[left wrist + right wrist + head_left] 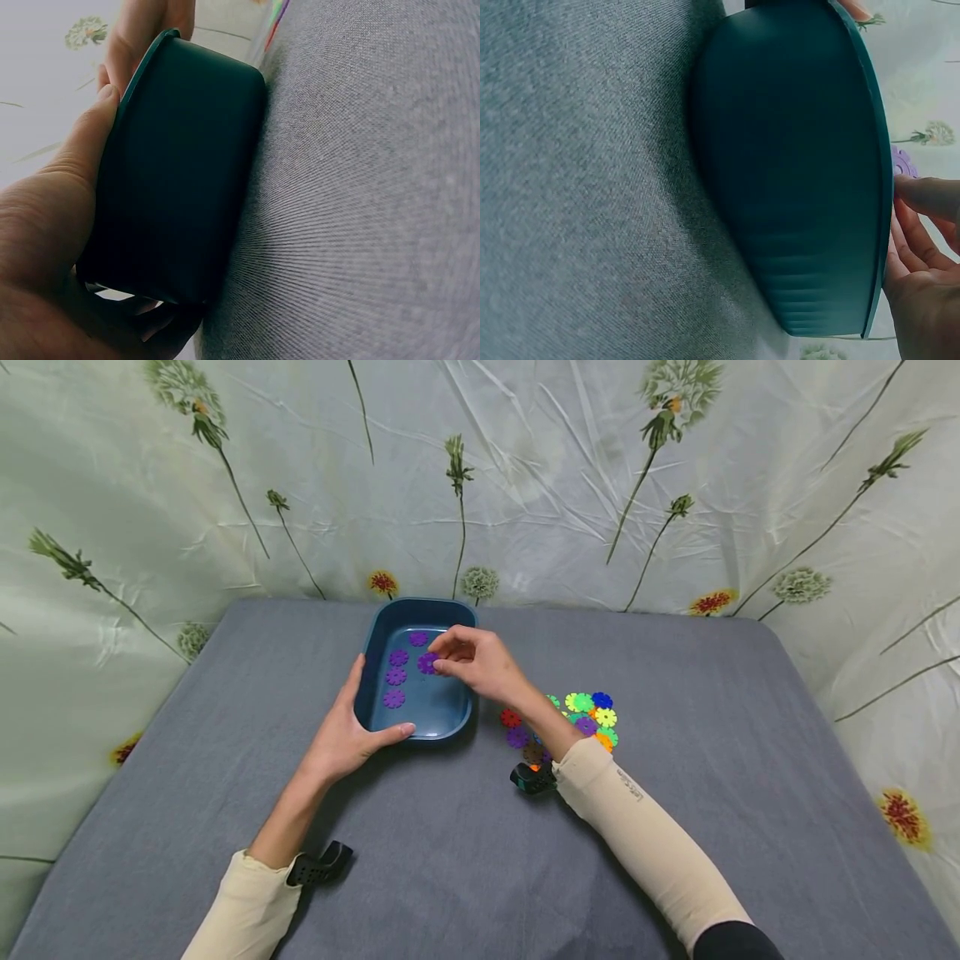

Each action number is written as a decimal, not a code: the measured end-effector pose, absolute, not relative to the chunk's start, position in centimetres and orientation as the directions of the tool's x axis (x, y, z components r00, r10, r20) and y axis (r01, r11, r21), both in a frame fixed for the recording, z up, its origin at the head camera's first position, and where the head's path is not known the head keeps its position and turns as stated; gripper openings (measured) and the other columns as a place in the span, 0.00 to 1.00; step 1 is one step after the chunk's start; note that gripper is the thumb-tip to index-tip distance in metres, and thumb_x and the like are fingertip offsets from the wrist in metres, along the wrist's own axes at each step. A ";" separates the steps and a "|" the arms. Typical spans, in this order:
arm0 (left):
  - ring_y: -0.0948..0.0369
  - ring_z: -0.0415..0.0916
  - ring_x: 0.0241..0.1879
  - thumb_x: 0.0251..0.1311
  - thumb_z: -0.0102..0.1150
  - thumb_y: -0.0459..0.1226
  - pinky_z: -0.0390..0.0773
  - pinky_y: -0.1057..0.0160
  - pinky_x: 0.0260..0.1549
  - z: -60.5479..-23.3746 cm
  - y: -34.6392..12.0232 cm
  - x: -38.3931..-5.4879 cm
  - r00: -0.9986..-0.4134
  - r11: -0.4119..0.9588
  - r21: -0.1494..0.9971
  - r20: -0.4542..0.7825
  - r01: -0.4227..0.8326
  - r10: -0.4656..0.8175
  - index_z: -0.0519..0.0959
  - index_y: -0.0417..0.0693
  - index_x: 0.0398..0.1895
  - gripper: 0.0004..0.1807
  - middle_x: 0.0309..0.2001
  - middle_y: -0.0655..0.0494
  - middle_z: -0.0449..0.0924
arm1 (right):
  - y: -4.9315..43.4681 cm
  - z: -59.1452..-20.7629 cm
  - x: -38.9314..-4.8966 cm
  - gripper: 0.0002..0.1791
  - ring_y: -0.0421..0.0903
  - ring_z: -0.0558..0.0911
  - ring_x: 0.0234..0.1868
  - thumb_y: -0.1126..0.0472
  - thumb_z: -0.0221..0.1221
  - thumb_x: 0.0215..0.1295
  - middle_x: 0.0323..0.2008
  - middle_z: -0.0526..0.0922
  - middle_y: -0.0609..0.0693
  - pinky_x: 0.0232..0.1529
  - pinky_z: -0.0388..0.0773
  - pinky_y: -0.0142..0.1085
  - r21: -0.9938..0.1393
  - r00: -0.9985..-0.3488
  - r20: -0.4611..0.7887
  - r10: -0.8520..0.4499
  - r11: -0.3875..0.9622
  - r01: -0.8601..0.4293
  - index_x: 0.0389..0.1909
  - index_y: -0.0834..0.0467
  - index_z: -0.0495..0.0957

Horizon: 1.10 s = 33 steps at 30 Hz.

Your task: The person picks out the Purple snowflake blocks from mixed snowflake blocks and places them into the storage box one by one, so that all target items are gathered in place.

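A blue plastic tub (442,723) stands on the cloth-covered table, with several purple snowflake discs (394,698) lying in it. My left hand (341,739) holds the tub at its near left corner, thumb over the near rim and fingers along the left outer wall; the left wrist view shows the thumb (86,135) right at the rim. Over the tub's right side, my right hand (483,664) pinches a purple snowflake disc (427,663) between thumb and fingertips. That disc (902,161) also shows above the tub's rim in the right wrist view.
A pile of snowflake discs (581,702) in several colours lies right of the tub, partly hidden under my right forearm. Grey cloth (465,852) covers the table. Behind it hangs a pale curtain (540,510) printed with dandelions.
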State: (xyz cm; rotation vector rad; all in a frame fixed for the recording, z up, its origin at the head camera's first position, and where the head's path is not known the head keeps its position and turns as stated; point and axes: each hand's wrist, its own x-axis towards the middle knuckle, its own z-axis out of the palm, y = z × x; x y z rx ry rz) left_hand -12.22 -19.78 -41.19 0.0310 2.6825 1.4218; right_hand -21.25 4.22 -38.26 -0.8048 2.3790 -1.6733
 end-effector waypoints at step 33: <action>0.41 0.38 0.85 0.54 0.79 0.52 0.46 0.30 0.78 -41.3 -20.0 -12.2 -0.993 0.554 0.833 -0.076 -0.015 0.088 0.29 0.63 0.86 0.72 0.86 0.46 0.34 | 1.3 -36.7 -23.2 0.08 0.44 0.86 0.35 0.67 0.66 0.69 0.37 0.86 0.53 0.38 0.81 0.32 -0.767 -0.759 -0.073 -0.647 0.523 -0.372 0.47 0.61 0.86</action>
